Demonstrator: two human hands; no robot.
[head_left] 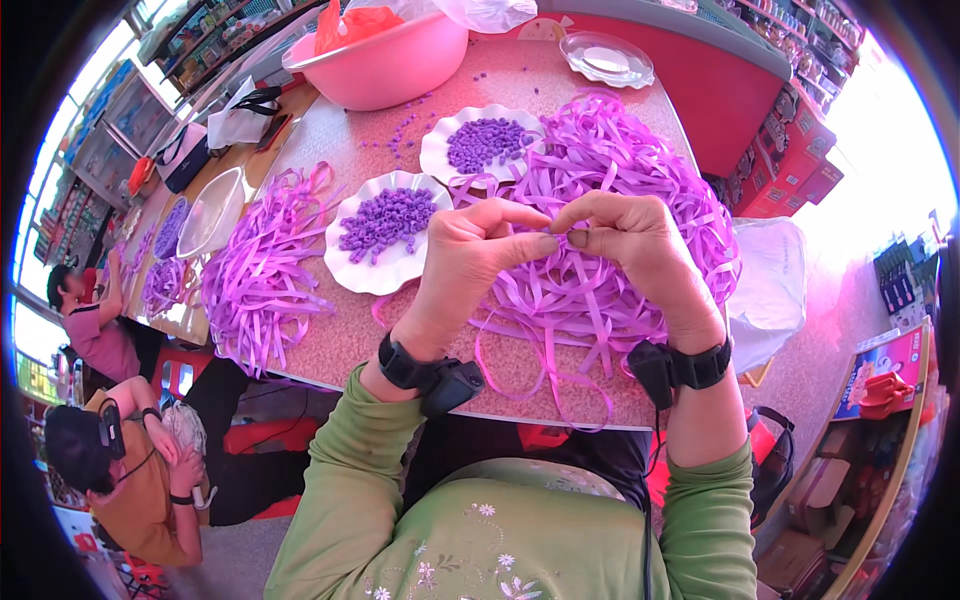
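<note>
My left hand [472,248] and my right hand [640,248] meet fingertip to fingertip over the table, thumbs and forefingers pinched together. Whatever lies between them is too small to make out; purple ribbon shows right behind the fingertips. Beneath and beyond them spreads a big heap of shiny purple ribbons [640,150], with loose loops hanging toward the near table edge. Left of my left hand stands a white scalloped plate [350,265] of purple beads [388,220]. A second scalloped plate [432,158] with smaller-looking purple beads [485,145] is farther back, against the heap.
Another ribbon bundle [260,270] lies on the left of the table [310,140]. A pink basin [385,65] and a clear dish [606,60] stand at the back, with scattered beads near the basin. Two people sit at the left. A white bag [770,280] hangs at the right edge.
</note>
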